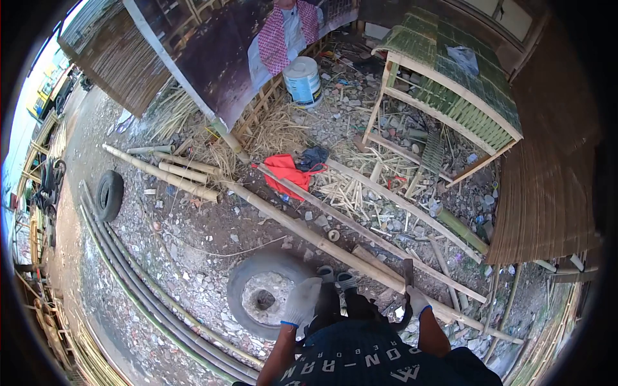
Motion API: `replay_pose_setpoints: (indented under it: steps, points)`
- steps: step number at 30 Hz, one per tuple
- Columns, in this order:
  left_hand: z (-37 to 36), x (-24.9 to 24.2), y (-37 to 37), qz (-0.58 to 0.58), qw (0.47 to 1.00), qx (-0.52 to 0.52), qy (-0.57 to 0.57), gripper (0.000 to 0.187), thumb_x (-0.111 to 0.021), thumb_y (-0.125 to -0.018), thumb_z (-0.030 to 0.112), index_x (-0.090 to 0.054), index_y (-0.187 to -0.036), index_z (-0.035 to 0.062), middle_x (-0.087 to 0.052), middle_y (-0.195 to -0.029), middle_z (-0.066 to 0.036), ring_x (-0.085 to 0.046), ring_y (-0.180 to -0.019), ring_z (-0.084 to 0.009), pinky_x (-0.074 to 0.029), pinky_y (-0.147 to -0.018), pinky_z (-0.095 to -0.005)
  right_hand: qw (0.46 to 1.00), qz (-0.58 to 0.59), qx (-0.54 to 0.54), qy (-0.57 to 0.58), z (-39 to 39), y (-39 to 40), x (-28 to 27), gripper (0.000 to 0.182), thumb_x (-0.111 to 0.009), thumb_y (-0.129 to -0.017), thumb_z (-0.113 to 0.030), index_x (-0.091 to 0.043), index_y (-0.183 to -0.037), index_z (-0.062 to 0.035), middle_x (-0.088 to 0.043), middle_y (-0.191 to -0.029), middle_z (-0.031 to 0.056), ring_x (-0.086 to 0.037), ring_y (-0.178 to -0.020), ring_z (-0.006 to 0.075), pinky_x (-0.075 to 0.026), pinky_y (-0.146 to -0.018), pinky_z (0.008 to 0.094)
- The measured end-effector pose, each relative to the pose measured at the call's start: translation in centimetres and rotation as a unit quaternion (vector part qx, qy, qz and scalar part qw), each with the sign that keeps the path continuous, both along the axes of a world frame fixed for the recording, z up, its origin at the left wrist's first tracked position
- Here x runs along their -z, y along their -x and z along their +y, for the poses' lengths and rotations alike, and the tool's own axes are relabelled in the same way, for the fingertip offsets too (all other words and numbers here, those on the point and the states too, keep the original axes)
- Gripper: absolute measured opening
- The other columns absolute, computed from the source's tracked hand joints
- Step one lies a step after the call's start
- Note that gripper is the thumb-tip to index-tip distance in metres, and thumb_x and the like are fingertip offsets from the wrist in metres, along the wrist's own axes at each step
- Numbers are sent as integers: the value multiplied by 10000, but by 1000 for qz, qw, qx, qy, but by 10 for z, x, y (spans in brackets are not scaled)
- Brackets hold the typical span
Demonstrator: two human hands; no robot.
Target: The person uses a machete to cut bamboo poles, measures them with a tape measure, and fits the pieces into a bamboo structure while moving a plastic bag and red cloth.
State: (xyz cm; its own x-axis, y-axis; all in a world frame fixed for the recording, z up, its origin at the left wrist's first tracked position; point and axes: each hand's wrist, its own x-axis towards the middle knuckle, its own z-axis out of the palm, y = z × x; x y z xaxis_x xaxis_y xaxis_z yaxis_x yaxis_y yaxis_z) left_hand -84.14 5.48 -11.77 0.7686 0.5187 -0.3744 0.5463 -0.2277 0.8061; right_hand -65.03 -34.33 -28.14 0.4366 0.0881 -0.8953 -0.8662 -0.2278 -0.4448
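Observation:
My left hand, in a whitish glove with a blue cuff, is beside the concrete-filled tire; its fingers are blurred. My right hand, gloved the same way, is closed round a dark tool that points up across a long bamboo pole. Whether the tool is a blade or a hammer cannot be made out. Between my hands are my dark shoes, close to the pole. Beyond it, a wooden strip runs roughly parallel to the pole.
A red cloth lies among bamboo scraps ahead. Behind it stand a white-blue bucket and a bamboo-topped bench. At the left are another tire and long dark poles on rubble. A brown slatted screen hangs right.

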Motion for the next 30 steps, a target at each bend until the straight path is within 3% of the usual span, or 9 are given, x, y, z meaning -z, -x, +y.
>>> replay_pose_setpoints:
  steps: [2,4,8,9,12,18,23,26,30]
  points:
    - [5,22,18,3,1000,-17,3,396,-566,-1026,321,-710,-1251,29,-739,-1198,-200,-705,-1128,-359,-541,-969,-412,998,3,-7,-68,8,4,2,393,-598,-1055,-398,-612,-941,-23,-619,-772,99,-592,-574,217,-525,-514,391]
    - [17,34,34,21,1000,-8,3,398,-574,-1021,324,-711,-1249,29,-738,-1196,-211,-697,-1153,-365,-535,-986,-410,995,33,55,-75,16,3,9,343,-625,-1047,-366,-598,-991,-29,-622,-795,112,-593,-579,220,-530,-513,388]
    - [32,34,41,4,999,-33,-1,404,-581,-1015,329,-711,-1245,23,-738,-1182,-227,-698,-1156,-371,-533,-991,-417,989,27,89,-116,46,-13,-14,276,-656,-1039,-308,-570,-1074,-49,-633,-839,135,-598,-588,224,-537,-513,366]
    - [37,29,35,-3,999,-36,5,405,-582,-1015,329,-711,-1244,22,-737,-1180,-230,-699,-1157,-370,-533,-990,-417,992,4,74,-103,68,-17,-38,233,-649,-1043,-284,-575,-1107,-73,-627,-821,117,-594,-577,196,-528,-498,322]
    - [41,21,19,-15,998,-60,11,380,-569,-1023,306,-716,-1220,16,-744,-1134,-231,-713,-1117,-362,-544,-951,-427,994,-36,-11,-104,118,-33,-63,195,-628,-1047,-270,-586,-1061,-80,-603,-758,70,-584,-546,181,-523,-481,348]
    - [37,-9,-37,-28,998,-55,17,353,-560,-1035,286,-714,-1204,18,-732,-1130,-226,-696,-1085,-397,-541,-942,-439,966,-109,-209,-108,222,-47,-100,180,-554,-1074,-211,-631,-1087,-49,-605,-722,25,-564,-537,125,-496,-509,286]
    - [37,-11,-70,-50,997,-47,39,351,-556,-1041,277,-710,-1218,15,-724,-1170,-221,-687,-1119,-394,-531,-977,-435,941,-111,-284,-145,271,-61,-113,189,-563,-1067,-228,-635,-1081,-54,-626,-821,6,-584,-603,92,-516,-535,266]
    - [42,-11,-69,-35,997,-65,37,341,-555,-1047,261,-708,-1229,18,-724,-1193,-210,-694,-1129,-371,-533,-986,-418,960,-58,-224,-157,278,-68,-93,180,-576,-1056,-221,-635,-1084,-53,-632,-819,9,-588,-604,95,-524,-531,274]
    - [72,-4,-43,-13,990,-137,33,314,-569,-1050,221,-704,-1233,4,-741,-1173,-191,-711,-1127,-293,-535,-977,-362,958,129,27,-253,285,-72,-67,132,-619,-1019,-225,-593,-1040,-97,-606,-805,21,-594,-606,129,-529,-506,301]
